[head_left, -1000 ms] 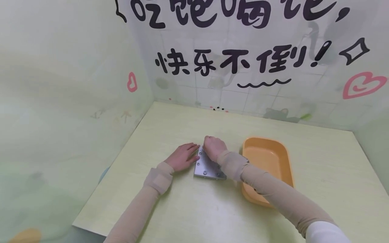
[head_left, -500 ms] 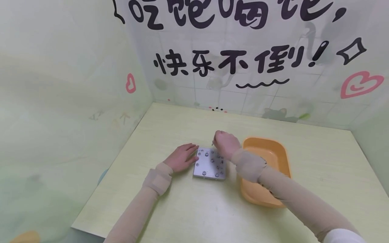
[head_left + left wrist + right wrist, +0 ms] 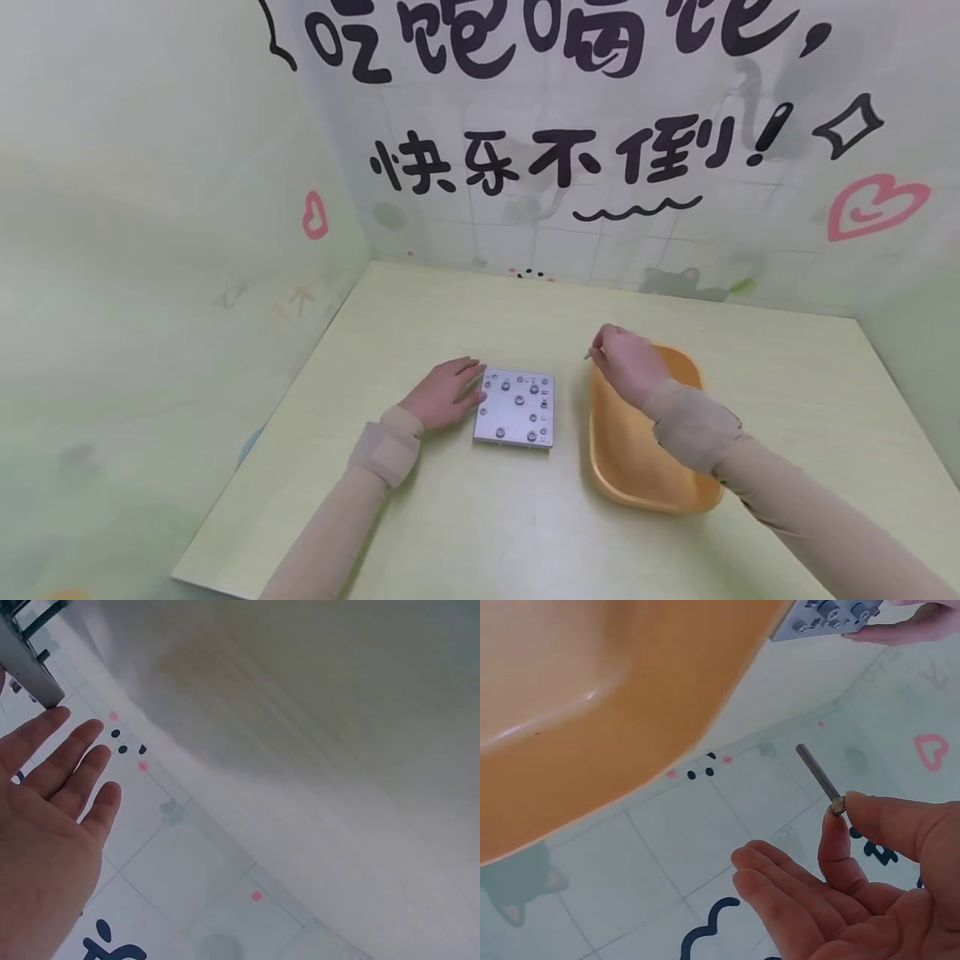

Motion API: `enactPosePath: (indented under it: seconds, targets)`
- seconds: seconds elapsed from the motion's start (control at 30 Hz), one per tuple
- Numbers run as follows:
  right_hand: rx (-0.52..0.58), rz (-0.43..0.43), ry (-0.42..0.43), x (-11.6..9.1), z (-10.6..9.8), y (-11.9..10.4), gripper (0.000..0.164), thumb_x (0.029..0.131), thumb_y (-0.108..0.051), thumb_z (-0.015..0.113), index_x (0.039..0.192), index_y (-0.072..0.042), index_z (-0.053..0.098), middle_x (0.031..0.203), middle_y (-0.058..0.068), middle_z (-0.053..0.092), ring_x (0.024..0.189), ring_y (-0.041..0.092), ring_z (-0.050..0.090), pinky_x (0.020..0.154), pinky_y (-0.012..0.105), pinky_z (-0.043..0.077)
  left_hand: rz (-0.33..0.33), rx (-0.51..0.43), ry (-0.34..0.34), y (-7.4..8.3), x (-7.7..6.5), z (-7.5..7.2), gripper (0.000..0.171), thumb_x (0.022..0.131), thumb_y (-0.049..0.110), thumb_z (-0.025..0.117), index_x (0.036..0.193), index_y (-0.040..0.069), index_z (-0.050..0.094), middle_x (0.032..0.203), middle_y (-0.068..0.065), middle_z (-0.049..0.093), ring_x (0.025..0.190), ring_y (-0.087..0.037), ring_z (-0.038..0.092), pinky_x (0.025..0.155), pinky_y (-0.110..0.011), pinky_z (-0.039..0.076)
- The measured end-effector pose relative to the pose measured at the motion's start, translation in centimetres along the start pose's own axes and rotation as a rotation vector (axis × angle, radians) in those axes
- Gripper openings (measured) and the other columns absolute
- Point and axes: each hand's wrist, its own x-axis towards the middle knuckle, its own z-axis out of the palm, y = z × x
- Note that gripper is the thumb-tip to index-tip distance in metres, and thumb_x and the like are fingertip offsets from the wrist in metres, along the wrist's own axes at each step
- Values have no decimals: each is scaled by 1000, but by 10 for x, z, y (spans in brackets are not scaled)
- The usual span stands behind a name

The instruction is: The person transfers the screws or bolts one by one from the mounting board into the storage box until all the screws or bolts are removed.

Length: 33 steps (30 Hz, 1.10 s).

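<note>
A square silver metal plate (image 3: 516, 417) with several bolts and holes lies on the table. My left hand (image 3: 446, 393) rests at its left edge with fingers extended; the left wrist view shows the fingertips of that hand (image 3: 52, 802) right at the plate's edge (image 3: 34, 679). Over the far left rim of the orange tray (image 3: 626, 450), my right hand (image 3: 633, 364) pinches a bolt (image 3: 819, 772) by its head between thumb and index finger. The threaded shank sticks out past the fingertips, as the right wrist view shows.
The tray stands just right of the plate on the pale table (image 3: 450, 517). A printed wall covering (image 3: 555, 208) rises behind the table's far edge, and another wall (image 3: 187, 292) borders the left side.
My right hand has moved right, from above the plate to over the tray's rim, with the bolt pinched in it. The left hand has stayed at the plate's edge.
</note>
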Motion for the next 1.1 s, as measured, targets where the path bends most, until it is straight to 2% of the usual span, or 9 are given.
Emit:
enactPosePath:
  seconds: [0.17, 0.4, 0.57, 0.87, 1.1]
  targets:
    - [2, -3, 43, -13, -3, 16, 10, 95, -4, 59, 94, 5, 61, 91, 19, 68, 71, 29, 65, 62, 40, 55, 5, 6, 4, 0, 0, 2, 59, 102, 42, 51, 148, 6, 43, 154, -15, 42, 144, -34, 36, 122, -48, 27]
    - [-25, -23, 104, -24, 3, 29, 8, 93, -3, 62, 89, 4, 61, 80, 14, 66, 57, 21, 59, 53, 36, 52, 10, 18, 5, -1, -3, 1, 59, 102, 40, 50, 147, 3, 43, 154, -17, 41, 144, -36, 35, 122, -50, 27]
    - [-42, -25, 150, -26, 2, 37, 7, 91, -2, 64, 88, 4, 61, 79, 16, 67, 59, 25, 61, 56, 41, 53, 14, -6, 13, 2, -4, -2, 58, 102, 39, 51, 146, 2, 44, 153, -18, 42, 144, -37, 36, 121, -52, 28]
    - [-33, 27, 83, -32, 2, 52, 7, 91, -2, 65, 88, 4, 62, 81, 15, 68, 68, 27, 63, 65, 45, 55, 11, -6, 4, 3, -2, -1, 59, 102, 39, 51, 147, 2, 43, 153, -18, 41, 144, -37, 35, 121, -52, 27]
    - [-32, 38, 70, -38, 7, 65, 7, 89, -1, 66, 89, 4, 62, 81, 16, 68, 69, 28, 63, 64, 45, 55, 22, -4, 8, 5, 1, 0, 59, 102, 38, 51, 147, 2, 43, 153, -19, 42, 143, -39, 36, 120, -53, 28]
